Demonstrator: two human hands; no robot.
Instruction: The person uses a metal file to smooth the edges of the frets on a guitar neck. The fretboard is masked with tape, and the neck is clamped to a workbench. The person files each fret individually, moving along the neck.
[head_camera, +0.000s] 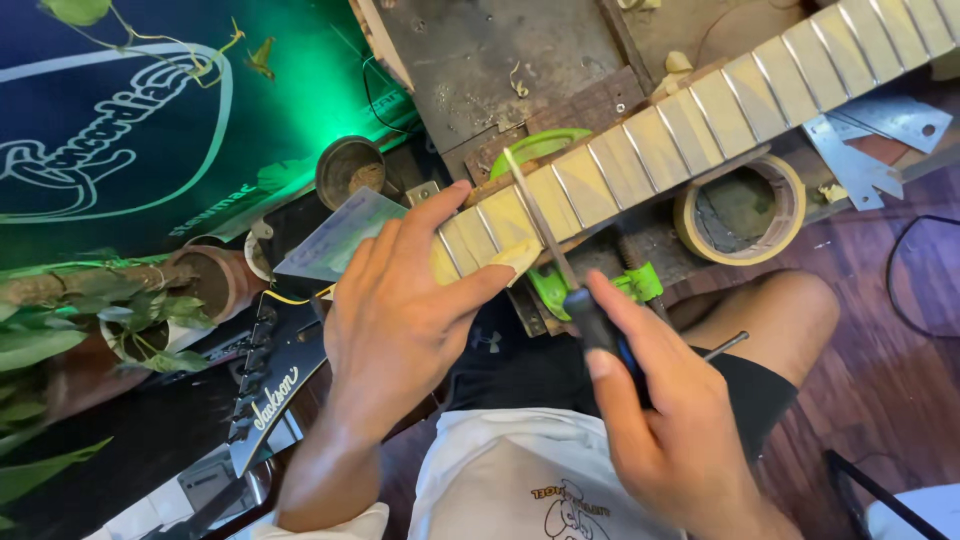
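A guitar neck (700, 110) with metal frets and tape between them runs from the upper right down to the middle, held in a green clamp (600, 288). My left hand (400, 320) grips the near end of the neck, thumb pressed on its edge. My right hand (660, 420) holds a thin metal file (540, 220) by its dark handle. The file's blade lies across a fret near the neck's end.
A roll of masking tape (740, 210) lies under the neck. Metal templates (870, 140) sit at the right. A black guitar headstock (270, 380), potted plants (150, 320), a round tin (350, 170) and a green-lit banner (150, 120) are at the left. My knee (790, 310) is below the bench.
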